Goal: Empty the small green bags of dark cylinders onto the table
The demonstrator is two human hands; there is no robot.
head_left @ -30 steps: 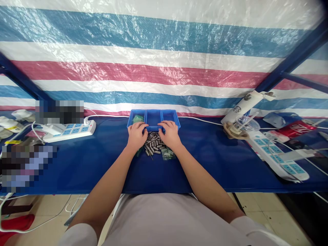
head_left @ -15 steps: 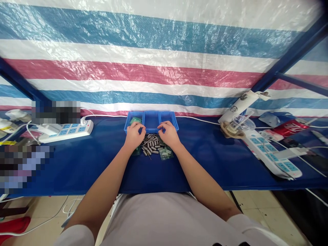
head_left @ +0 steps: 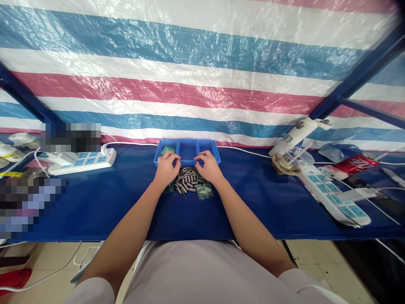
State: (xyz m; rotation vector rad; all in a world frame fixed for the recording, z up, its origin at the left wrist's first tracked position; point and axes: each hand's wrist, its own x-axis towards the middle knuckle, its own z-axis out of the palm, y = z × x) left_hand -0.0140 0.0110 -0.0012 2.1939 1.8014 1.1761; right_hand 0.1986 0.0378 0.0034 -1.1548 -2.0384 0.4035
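A blue tray with three compartments (head_left: 187, 162) stands at the back of the table. Green plastic bags (head_left: 168, 150) lie in its left compartment. Just in front of the tray is a pile of small metal cylinders (head_left: 190, 179), some with thin shafts. A clear green bag of small parts (head_left: 205, 191) lies at the pile's right edge. My left hand (head_left: 167, 169) is at the left compartment's front edge, thumb and fingertips pinched. Opposite it, my right hand (head_left: 209, 165) is bent into a similar pinch by the right compartment. Whatever either pinch holds is too small to see.
White power strips lie at the left (head_left: 84, 161) and right (head_left: 335, 196). Beside the right one are a clear plastic cup (head_left: 300, 156), a white paper bag (head_left: 294, 137) and a red drink can (head_left: 357, 164). A striped plastic sheet (head_left: 190, 93) hangs behind the table.
Both hands stay nearly in place above the pile, with only slight finger movement. The whole view has tilted and shifted a little.
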